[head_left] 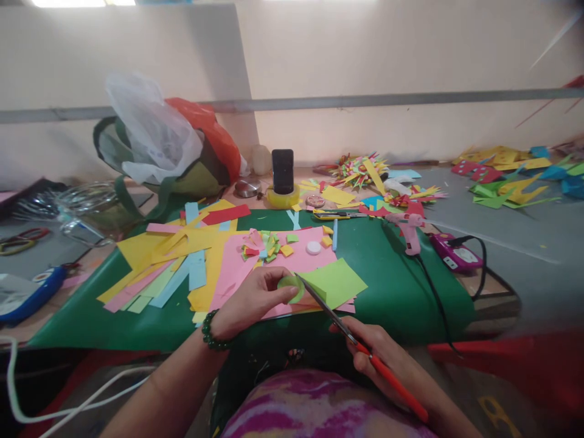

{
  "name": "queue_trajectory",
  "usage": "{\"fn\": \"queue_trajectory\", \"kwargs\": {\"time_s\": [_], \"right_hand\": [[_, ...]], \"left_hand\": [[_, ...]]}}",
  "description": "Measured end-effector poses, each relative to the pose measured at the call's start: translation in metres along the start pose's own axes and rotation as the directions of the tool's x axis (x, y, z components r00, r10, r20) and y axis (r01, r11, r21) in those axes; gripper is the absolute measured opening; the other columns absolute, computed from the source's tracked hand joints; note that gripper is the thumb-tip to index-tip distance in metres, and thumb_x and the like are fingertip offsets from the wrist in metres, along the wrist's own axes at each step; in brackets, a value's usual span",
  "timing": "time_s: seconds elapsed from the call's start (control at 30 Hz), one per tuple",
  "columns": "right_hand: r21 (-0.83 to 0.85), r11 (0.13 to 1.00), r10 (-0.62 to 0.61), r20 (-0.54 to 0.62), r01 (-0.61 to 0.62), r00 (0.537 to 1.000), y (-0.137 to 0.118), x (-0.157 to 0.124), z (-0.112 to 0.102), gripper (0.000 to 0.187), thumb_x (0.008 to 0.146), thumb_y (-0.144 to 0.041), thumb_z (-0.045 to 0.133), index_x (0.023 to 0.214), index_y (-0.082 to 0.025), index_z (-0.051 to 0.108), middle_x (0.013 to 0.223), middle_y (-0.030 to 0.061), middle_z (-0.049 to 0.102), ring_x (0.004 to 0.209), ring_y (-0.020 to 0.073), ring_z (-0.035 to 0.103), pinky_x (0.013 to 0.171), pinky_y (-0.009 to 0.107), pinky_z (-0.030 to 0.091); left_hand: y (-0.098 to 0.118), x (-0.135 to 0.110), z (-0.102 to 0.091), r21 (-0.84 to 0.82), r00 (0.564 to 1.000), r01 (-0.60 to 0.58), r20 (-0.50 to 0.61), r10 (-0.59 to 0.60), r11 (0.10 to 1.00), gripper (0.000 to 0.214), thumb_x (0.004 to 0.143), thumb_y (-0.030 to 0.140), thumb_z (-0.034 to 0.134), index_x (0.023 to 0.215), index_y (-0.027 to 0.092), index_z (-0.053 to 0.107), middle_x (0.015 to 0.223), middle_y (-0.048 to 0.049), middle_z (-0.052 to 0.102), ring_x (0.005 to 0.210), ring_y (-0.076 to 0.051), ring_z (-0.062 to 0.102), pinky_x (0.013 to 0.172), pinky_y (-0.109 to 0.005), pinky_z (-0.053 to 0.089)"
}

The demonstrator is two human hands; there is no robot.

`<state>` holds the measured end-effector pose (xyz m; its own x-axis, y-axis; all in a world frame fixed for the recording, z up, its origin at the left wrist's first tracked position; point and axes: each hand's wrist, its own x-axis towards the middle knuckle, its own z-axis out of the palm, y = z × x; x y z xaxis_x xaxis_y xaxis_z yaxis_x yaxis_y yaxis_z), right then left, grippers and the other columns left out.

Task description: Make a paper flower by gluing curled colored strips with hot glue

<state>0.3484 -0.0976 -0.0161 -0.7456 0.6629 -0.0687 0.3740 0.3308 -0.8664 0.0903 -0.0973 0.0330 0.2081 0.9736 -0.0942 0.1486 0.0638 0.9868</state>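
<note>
Between the thumb and fingers of my left hand [269,291] is a small piece of green paper [297,288], rounded in outline. My right hand [381,350] is closed around red-handled scissors [335,317], seen edge-on. Their long dark blades point up and left, with the tip at the edge of the green paper; whether they touch it I cannot tell. Under the blades lies a light green sheet [342,283] on pink sheets [228,274]. Small cut paper bits [262,246] and a white round disc [313,247] rest on the pink paper just beyond my hands.
A green mat [374,261] covers the table. Coloured paper strips [168,261] are heaped at left. A utility knife [337,215], a phone [283,170] on a tape roll [283,198], a pink glue gun [410,231] and a corded purple box [456,252] stand around. Bags [159,140] sit behind.
</note>
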Motion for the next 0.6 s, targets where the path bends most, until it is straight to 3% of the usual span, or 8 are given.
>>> {"fn": "queue_trajectory", "kwargs": {"time_s": [0.4, 0.5, 0.6], "right_hand": [[0.031, 0.999, -0.021, -0.055, 0.023, 0.998, 0.012, 0.01, 0.0, 0.081, 0.086, -0.083, 0.029, 0.108, -0.013, 0.065, 0.065, -0.003, 0.043, 0.058, 0.0117, 0.036, 0.053, 0.024, 0.03], [0.002, 0.999, -0.035, -0.144, 0.036, 0.989, 0.01, 0.017, -0.011, 0.082, 0.086, -0.083, 0.03, 0.106, -0.013, 0.068, 0.071, 0.0017, 0.054, 0.064, 0.0148, 0.047, 0.059, 0.026, 0.039], [-0.024, 1.0, -0.01, -0.315, 0.002, 0.949, 0.008, 0.019, -0.03, 0.07, 0.086, -0.077, 0.043, 0.106, -0.015, 0.07, 0.074, 0.0036, 0.058, 0.067, 0.0162, 0.052, 0.059, 0.025, 0.043]], "left_hand": [[0.009, 0.009, -0.008, 0.053, 1.0, -0.008, 0.003, 0.008, 0.999, 0.027, 0.074, 0.039, 0.072, 0.067, 0.015, 0.061, 0.062, 0.0032, 0.051, 0.058, -0.009, 0.041, 0.056, -0.024, 0.035], [0.01, 0.012, -0.016, 0.051, 1.0, -0.011, -0.008, 0.012, 0.999, 0.028, 0.072, 0.039, 0.074, 0.066, 0.014, 0.063, 0.06, 0.0026, 0.052, 0.059, -0.01, 0.043, 0.056, -0.024, 0.035], [0.007, 0.016, -0.026, 0.015, 0.998, -0.022, -0.059, 0.023, 1.0, 0.032, 0.072, 0.043, 0.074, 0.064, 0.014, 0.065, 0.062, 0.0001, 0.057, 0.062, -0.012, 0.048, 0.06, -0.025, 0.04]]}}
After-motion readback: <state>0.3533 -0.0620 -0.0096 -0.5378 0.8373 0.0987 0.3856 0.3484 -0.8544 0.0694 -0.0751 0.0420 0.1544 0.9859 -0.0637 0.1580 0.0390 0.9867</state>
